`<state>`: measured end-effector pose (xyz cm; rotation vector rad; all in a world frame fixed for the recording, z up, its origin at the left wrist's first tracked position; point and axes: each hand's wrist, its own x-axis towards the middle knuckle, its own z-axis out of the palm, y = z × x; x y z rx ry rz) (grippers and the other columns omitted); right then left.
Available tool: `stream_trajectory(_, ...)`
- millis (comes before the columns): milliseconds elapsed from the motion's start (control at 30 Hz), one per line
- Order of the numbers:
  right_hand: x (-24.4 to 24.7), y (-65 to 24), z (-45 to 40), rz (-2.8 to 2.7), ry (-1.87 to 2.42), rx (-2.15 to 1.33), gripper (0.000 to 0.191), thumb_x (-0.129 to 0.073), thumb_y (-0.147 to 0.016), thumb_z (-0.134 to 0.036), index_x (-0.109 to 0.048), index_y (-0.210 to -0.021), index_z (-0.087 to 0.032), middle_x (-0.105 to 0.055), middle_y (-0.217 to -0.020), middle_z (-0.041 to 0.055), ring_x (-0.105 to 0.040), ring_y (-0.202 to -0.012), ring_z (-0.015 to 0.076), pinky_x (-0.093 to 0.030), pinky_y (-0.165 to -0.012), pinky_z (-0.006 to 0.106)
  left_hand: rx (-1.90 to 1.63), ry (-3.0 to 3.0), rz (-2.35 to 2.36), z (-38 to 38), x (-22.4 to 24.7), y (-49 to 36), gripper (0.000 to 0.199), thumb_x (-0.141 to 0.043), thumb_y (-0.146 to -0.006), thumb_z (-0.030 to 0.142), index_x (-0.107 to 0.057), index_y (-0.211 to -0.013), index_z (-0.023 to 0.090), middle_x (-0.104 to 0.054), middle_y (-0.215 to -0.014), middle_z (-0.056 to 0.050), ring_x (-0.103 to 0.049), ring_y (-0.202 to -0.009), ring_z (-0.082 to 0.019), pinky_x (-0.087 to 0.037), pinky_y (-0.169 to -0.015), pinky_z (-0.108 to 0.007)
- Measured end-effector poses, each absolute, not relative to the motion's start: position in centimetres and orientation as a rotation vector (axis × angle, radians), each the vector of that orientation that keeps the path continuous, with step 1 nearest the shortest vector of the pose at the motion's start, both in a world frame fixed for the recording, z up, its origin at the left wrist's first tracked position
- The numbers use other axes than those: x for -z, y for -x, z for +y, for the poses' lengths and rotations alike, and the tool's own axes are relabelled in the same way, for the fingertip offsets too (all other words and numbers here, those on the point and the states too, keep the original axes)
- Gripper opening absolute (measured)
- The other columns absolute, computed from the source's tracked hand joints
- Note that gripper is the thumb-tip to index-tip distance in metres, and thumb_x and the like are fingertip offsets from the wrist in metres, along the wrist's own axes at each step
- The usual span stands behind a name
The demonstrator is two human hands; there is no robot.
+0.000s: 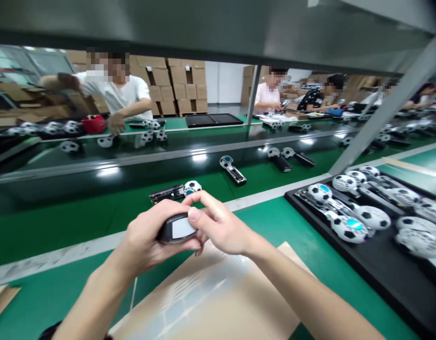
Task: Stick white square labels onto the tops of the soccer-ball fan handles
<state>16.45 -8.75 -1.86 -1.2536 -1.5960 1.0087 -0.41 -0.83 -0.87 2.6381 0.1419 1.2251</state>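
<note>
My left hand (143, 236) is wrapped around a black handheld device (164, 231) with a light grey panel on the end facing me. My right hand (221, 229) grips the right side of the same device, its thumb at the panel's edge and the index finger bent over the top. My fingers and palms hide the rest of it. Just beyond my hands, a football-patterned device (192, 188) lies on the green belt with its handle open and inner parts showing. Below my hands is a sheet of brown cardboard (253, 302) with a glossy, pale surface in part.
To the right, a black tray (345, 264) holds several football-patterned devices. Another open device (233, 171) lies on the belt (97, 212). Several co-workers sit across the line; one person (115, 94) reaches toward parts. A metal post (381, 104) and overhead shelf (204, 33) frame the space.
</note>
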Motion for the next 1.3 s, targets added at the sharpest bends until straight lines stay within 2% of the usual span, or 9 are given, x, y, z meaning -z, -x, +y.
stream_trajectory(133,5.0,-21.8,-5.2,-1.501,1.65,-0.611,0.019,-0.051,-0.106,-0.03,-0.065,-0.113,-0.018,-0.073,-0.1,0.0036,-0.072,-0.092,0.0188,-0.06,-0.084,0.038,-1.113,-2.78,0.203,4.4,0.5,2.3,0.036,-0.074,-0.087,0.053,-0.068,-0.106,0.023,-0.076,-0.088,-0.002,-0.07,-0.067,-0.015,-0.055,-0.063,-0.021)
stream_trajectory(233,7.4,-26.9,-2.9,-1.381,1.938,-0.326,0.033,-0.066,-0.099,-0.033,-0.063,-0.128,-0.018,-0.062,-0.136,0.0108,-0.064,-0.118,0.0277,-0.055,-0.098,0.051,-1.169,-2.892,0.587,9.9,1.5,4.7,0.043,-0.071,-0.086,0.061,-0.069,-0.107,0.024,-0.076,-0.1,-0.005,-0.072,-0.088,-0.022,-0.058,-0.085,-0.032)
stream_trajectory(367,10.5,-31.6,-0.5,-1.308,2.118,-0.18,0.038,-0.066,-0.099,-0.034,-0.06,-0.134,-0.019,-0.061,-0.138,0.0111,-0.064,-0.117,0.0281,-0.055,-0.097,0.051,-0.852,-2.822,1.077,15.1,5.5,8.2,0.052,-0.046,-0.095,0.07,-0.064,-0.114,0.025,-0.069,-0.132,-0.009,-0.062,-0.126,-0.031,-0.05,-0.108,-0.051)
stream_trajectory(533,12.3,-33.4,-0.5,-1.307,2.129,-0.057,0.035,-0.065,-0.1,-0.034,-0.061,-0.132,-0.019,-0.063,-0.134,0.0106,-0.066,-0.113,0.0263,-0.057,-0.095,0.049,-0.51,-2.84,1.163,15.8,8.5,8.6,0.06,-0.048,-0.083,0.075,-0.073,-0.1,0.023,-0.067,-0.136,-0.017,-0.056,-0.132,-0.047,-0.052,-0.102,-0.061)
stream_trajectory(633,12.1,-32.9,-3.8,-1.344,2.092,0.029,0.036,-0.064,-0.1,-0.034,-0.061,-0.133,-0.019,-0.065,-0.13,0.0102,-0.067,-0.109,0.0251,-0.057,-0.093,0.048,-0.449,-2.759,1.278,14.5,8.0,5.1,0.06,-0.05,-0.084,0.064,-0.071,-0.116,0.018,-0.061,-0.143,-0.02,-0.051,-0.137,-0.048,-0.043,-0.111,-0.063)
stream_trajectory(733,12.2,-31.3,-9.8,-1.401,2.04,0.118,0.039,-0.056,-0.103,-0.03,-0.056,-0.14,-0.019,-0.065,-0.129,0.0125,-0.067,-0.111,0.025,-0.056,-0.097,0.045,-0.328,-2.522,1.346,13.5,7.5,0.3,0.07,-0.063,-0.08,0.058,-0.061,-0.136,0.015,-0.064,-0.138,-0.022,-0.061,-0.123,-0.049,-0.053,-0.095,-0.06)
stream_trajectory(867,13.5,-29.6,-18.5,-1.486,2.028,0.176,0.045,-0.045,-0.103,-0.036,-0.055,-0.143,-0.018,-0.063,-0.129,0.017,-0.065,-0.117,0.03,-0.057,-0.097,0.045,-0.385,-2.36,1.364,12.5,7.2,-3.6,0.051,-0.083,-0.069,0.039,-0.071,-0.111,0.013,-0.075,-0.109,-0.019,-0.068,-0.107,-0.046,-0.054,-0.09,-0.053)
stream_trajectory(1100,12.3,-27.5,-21.7,-1.571,2.006,0.236,0.045,-0.05,-0.099,-0.039,-0.063,-0.132,-0.012,-0.052,-0.143,0.0268,-0.047,-0.139,0.0439,-0.041,-0.109,0.068,-1.33,-1.84,0.919,7.1,3.9,-4.2,0.042,-0.087,-0.076,0.029,-0.062,-0.108,0.019,-0.073,-0.112,-0.002,-0.067,-0.108,-0.019,-0.052,-0.098,-0.03)
stream_trajectory(1300,7.3,-21.6,-18.6,-1.648,1.673,0.024,0.023,-0.054,-0.099,-0.037,-0.071,-0.11,-0.025,-0.069,-0.129,0.0122,-0.066,-0.122,0.032,-0.06,-0.094,0.049,-1.231,-0.807,0.801,1.3,2.0,-2.6,0.042,-0.054,-0.097,0.061,-0.056,-0.095,0.019,-0.069,-0.069,-0.001,-0.067,-0.055,-0.016,-0.057,-0.055,-0.027)
